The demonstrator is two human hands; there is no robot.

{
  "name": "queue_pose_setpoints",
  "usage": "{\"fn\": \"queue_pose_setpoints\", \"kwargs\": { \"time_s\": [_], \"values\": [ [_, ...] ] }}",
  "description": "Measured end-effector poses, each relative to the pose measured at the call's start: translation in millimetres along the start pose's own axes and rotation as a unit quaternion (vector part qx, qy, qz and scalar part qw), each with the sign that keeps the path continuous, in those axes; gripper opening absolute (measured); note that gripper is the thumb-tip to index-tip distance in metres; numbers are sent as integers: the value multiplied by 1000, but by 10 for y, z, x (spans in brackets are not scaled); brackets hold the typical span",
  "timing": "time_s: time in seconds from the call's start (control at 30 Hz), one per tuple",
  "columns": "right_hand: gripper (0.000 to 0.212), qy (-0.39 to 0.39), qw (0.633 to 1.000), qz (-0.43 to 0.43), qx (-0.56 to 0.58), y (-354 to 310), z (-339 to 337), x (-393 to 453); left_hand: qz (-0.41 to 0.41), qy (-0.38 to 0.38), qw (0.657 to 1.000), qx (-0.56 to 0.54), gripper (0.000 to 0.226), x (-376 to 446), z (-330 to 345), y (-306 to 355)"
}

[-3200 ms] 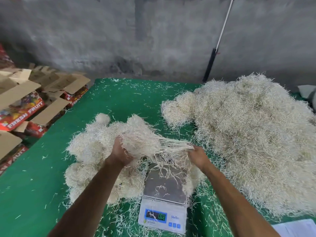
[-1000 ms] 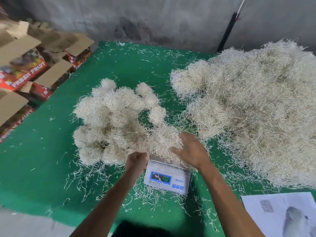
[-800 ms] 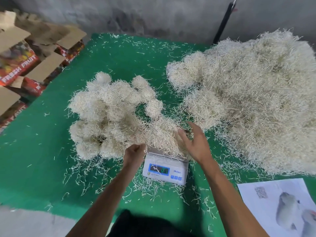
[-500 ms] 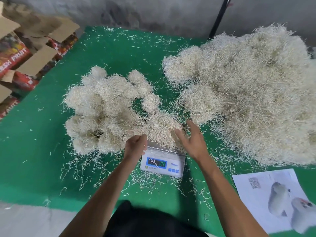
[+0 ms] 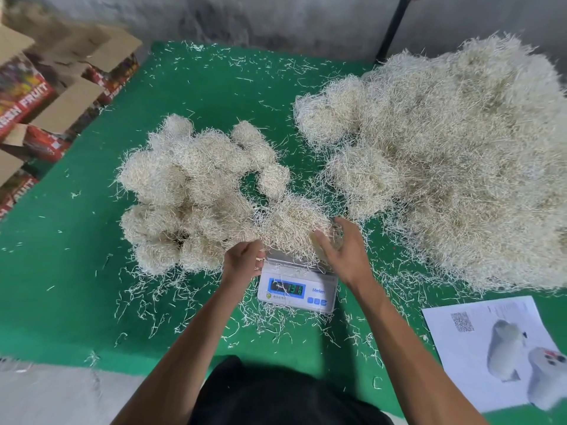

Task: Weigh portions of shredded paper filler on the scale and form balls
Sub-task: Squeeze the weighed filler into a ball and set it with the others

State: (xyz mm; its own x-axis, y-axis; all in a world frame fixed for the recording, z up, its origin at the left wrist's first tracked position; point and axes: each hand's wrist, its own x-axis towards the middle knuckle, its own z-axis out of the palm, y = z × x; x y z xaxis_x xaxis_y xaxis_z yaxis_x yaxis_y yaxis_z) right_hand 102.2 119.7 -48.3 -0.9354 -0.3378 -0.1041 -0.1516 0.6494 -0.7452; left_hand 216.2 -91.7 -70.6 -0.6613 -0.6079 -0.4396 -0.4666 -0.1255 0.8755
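A loose portion of shredded paper [image 5: 291, 225] lies on the platform of the small white digital scale [image 5: 296, 289], whose blue display is lit. My left hand [image 5: 242, 259] is at the portion's left edge, fingers curled into its fringe strands. At the portion's right side my right hand [image 5: 343, 253] has spread, relaxed fingers that just touch the strands. Left of the scale is a cluster of several formed paper balls [image 5: 190, 191]. A big heap of loose shredded paper [image 5: 454, 167] fills the right of the green table [image 5: 61, 256].
Stray shreds litter the green cloth around the scale. A printed sheet with a QR code [image 5: 491, 351] lies at the front right. Open cardboard fruit boxes [image 5: 46, 99] stand off the table's left side. A grey wall and a dark pole [image 5: 395, 26] are behind.
The portion went from held between both hands to lying on the scale. My right hand lifted off it and spread its fingers. The display reading changed; my left hand barely moved.
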Motion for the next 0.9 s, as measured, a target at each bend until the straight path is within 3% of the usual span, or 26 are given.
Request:
{"fn": "queue_pose_setpoints", "kwargs": {
  "time_s": [0.23, 0.4, 0.47, 0.6, 0.73, 0.83, 0.9],
  "values": [
    [95, -10, 1000, -1, -27, -64, 57, 126, -29, 2, 999, -33, 22, -24, -50, -20],
    [64, 32, 999, -8, 4, -393, 117, 386, -132, -116, 974, -144, 45, -70, 117, 253],
    [63, -24, 999, 8, 44, -507, 165, 463, -173, -162, 954, -182, 48, -82, 251, 464],
    [42, -123, 980, 63, 140, -540, 305, 528, -215, -144, 951, -166, 77, -5, 493, 733],
    [35, -119, 959, 49, 253, -592, 214, 554, -177, -86, 975, -105, 113, 113, 575, 940],
    [46, -46, 960, 18, 277, -690, 93, 645, -89, -56, 994, -24, 114, 192, 596, 1035],
    [59, -45, 968, 16, 247, -767, 15, 726, -34, -68, 997, 33, 116, 175, 610, 1103]
  ]
}}
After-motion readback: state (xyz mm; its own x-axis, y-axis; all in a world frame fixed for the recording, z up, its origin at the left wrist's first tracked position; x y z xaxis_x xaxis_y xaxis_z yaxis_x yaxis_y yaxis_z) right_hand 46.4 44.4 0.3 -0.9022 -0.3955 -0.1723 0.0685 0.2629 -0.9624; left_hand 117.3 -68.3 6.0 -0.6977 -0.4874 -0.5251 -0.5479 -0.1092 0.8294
